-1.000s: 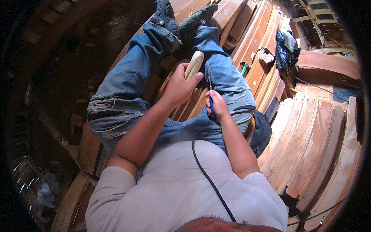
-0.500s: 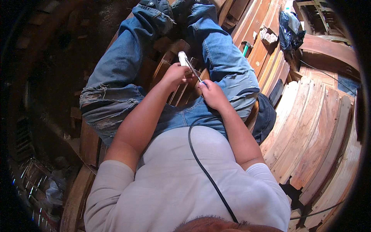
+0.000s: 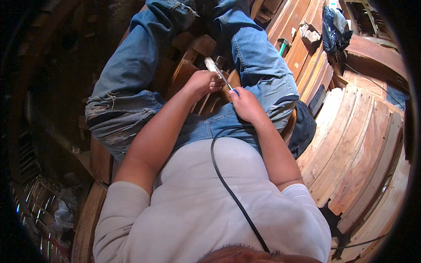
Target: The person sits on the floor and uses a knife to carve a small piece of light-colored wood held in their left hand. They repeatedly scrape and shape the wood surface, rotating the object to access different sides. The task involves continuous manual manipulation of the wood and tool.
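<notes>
Head view, looking down past the chest of a seated person in a white T-shirt [image 3: 215, 188] and ripped blue jeans [image 3: 258, 63], legs spread and both forearms reaching forward to meet between the thighs.

The left hand [image 3: 204, 85] is curled around a whitish bar [image 3: 210, 65], whose blunt end sticks out beyond the fingers, pointing away from the body. The right hand [image 3: 245, 105] is closed around the blue handle of a slim hand tool [image 3: 224, 79]. Its metal shaft slants up and to the left, its far part lying along the right side of the bar; whether the two touch is too small to tell. Both bar and tool are between the knees, above shadowed wood pieces [image 3: 184, 72].

A black cable [image 3: 230, 191] curves down the front of the shirt. Beyond the right knee, a green-handled hammer [image 3: 283, 47] lies on reddish-brown boards [image 3: 298, 55], near a crumpled pale object [image 3: 309, 34] and a black plastic bag [image 3: 334, 34]. A dark cloth item [image 3: 305, 131] sits beside the right thigh. Farther right, pale curved planks [image 3: 340, 144] lie side by side. The left side is mostly deep shadow.
</notes>
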Demonstrator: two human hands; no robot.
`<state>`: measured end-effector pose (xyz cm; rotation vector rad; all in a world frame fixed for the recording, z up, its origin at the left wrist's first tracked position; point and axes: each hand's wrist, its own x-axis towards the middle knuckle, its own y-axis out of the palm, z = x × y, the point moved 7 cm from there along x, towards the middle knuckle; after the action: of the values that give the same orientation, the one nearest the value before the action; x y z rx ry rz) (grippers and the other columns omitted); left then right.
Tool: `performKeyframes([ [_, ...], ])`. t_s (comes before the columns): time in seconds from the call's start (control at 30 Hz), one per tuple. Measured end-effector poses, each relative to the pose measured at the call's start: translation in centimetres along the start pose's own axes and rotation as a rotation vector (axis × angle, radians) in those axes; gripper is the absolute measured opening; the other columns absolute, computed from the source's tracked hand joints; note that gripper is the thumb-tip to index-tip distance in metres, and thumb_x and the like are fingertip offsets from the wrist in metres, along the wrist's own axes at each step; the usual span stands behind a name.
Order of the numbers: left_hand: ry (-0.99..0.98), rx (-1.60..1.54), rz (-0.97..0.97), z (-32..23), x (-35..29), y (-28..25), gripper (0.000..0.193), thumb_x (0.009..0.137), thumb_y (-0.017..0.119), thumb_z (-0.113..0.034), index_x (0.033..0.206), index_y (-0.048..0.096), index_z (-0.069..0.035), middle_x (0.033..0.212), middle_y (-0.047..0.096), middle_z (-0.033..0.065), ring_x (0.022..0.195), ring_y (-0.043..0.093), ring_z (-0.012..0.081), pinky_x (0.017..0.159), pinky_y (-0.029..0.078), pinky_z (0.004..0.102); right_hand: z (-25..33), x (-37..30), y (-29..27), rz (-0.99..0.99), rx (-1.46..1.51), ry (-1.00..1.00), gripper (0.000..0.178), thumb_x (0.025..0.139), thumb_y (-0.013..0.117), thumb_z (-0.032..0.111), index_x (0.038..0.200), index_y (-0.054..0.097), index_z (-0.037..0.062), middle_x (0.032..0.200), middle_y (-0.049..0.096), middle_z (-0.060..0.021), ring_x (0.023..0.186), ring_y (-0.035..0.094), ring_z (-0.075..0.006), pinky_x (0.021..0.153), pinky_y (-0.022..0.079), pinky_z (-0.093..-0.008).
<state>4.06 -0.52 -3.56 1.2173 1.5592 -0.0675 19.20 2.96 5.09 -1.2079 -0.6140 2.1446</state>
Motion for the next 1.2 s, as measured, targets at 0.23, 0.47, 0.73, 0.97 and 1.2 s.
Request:
performKeyframes([
  [0.23,-0.027,0.024,-0.033,0.9,0.8,-0.8,0.020,0.100,0.055,-0.007,0.118,0.055,0.003,0.096,0.067,0.0141,0.087,0.072,0.0252,0.086,0.063,0.0379,-0.6,0.8,0.4,-0.005,-0.012,-0.024,0.040,0.105,0.050,0.032,0.104,0.065,-0.0050,0.098,0.067,-0.0303,0.096,0.064,-0.0470,0.084,0.049,-0.0493],
  [0.47,0.013,0.117,-0.023,2.5,2.7,-1.9,0.021,0.100,0.058,-0.008,0.118,0.056,0.002,0.091,0.064,0.0091,0.081,0.069,0.0199,0.082,0.063,0.0372,-0.4,1.7,1.0,0.021,-0.062,-0.012,0.043,0.105,0.048,0.034,0.095,0.062,-0.0052,0.094,0.065,-0.0302,0.094,0.062,-0.0482,0.083,0.048,-0.0518],
  [0.73,0.028,0.041,-0.019,0.9,1.1,-0.7,0.018,0.101,0.058,-0.010,0.114,0.057,0.003,0.093,0.063,0.0096,0.078,0.068,0.0189,0.082,0.064,0.0365,-0.9,1.7,1.2,0.063,-0.039,0.008,0.045,0.106,0.042,0.033,0.100,0.064,-0.0050,0.105,0.067,-0.0323,0.103,0.062,-0.0501,0.090,0.048,-0.0558],
  [0.97,0.008,0.076,0.016,1.8,2.1,-1.8,0.022,0.101,0.058,-0.011,0.117,0.057,0.004,0.098,0.063,0.0117,0.087,0.068,0.0205,0.085,0.063,0.0367,-0.4,4.2,1.7,0.073,-0.026,-0.025,0.046,0.107,0.041,0.034,0.104,0.065,-0.0059,0.106,0.067,-0.0326,0.106,0.063,-0.0493,0.092,0.049,-0.0543],
  [1.2,0.015,0.049,0.025,2.0,2.6,-1.2,0.026,0.102,0.058,-0.012,0.121,0.057,0.005,0.104,0.065,0.0133,0.094,0.069,0.0221,0.086,0.063,0.0357,0.3,2.6,0.9,0.102,0.009,0.015,0.047,0.107,0.042,0.035,0.102,0.064,-0.0064,0.104,0.067,-0.0333,0.103,0.063,-0.0496,0.090,0.049,-0.0537],
])
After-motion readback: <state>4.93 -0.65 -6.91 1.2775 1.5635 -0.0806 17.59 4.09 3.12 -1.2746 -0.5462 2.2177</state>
